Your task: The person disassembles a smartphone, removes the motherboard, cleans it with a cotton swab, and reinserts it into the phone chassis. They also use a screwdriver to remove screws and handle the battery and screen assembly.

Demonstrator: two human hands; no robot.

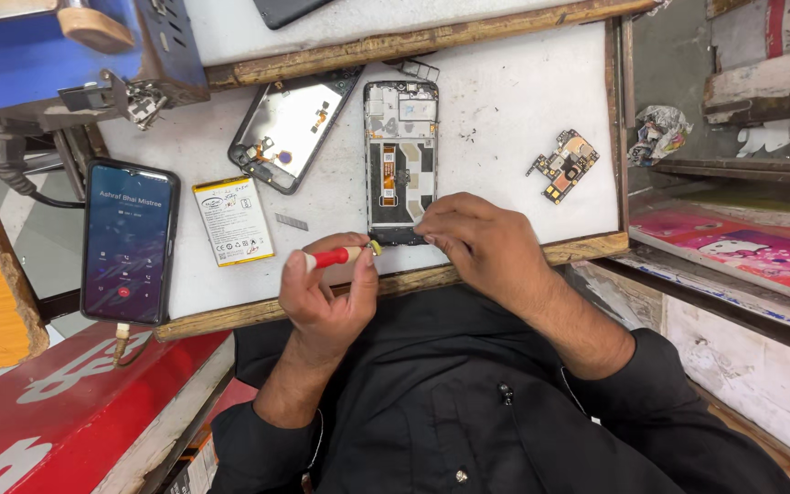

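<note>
Between left fingers (358, 265), red screwdriver (336, 257)

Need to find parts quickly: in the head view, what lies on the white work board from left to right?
Lit phone → white battery → back cover → opened phone frame → loose circuit board. At the board's near edge, the left hand holds a red-handled screwdriver; the right hand touches the frame's bottom end.

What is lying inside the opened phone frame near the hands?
Inside the phone frame: an orange flex cable and metal shields. Its bottom edge is covered by the right hand.
</note>
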